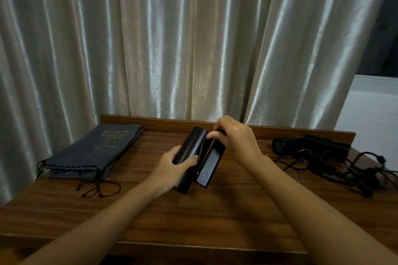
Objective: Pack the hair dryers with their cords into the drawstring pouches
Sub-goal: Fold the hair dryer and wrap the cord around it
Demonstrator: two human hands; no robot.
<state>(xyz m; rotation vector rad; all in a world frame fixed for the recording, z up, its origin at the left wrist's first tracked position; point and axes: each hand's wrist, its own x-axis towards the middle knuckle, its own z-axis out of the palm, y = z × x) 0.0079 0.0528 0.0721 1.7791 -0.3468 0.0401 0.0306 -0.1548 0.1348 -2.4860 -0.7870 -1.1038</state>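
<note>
Both forearms reach over the wooden table point(215, 211); left hand point(172, 168) grips the folding hair dryer point(189, 153) by its barrel at the table's middle; right hand point(234, 137) pinches, seemingly, its handle hinge; pouches point(94, 150) lie left; folding comes first, then cord-winding.

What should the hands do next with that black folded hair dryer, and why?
Probably carry it left to the dark grey drawstring pouches. The left hand grips the black folded hair dryer by its barrel, the right hand pinches its top, and its handle already looks folded against the barrel. Its cord isn't visible, so check that first.
</note>
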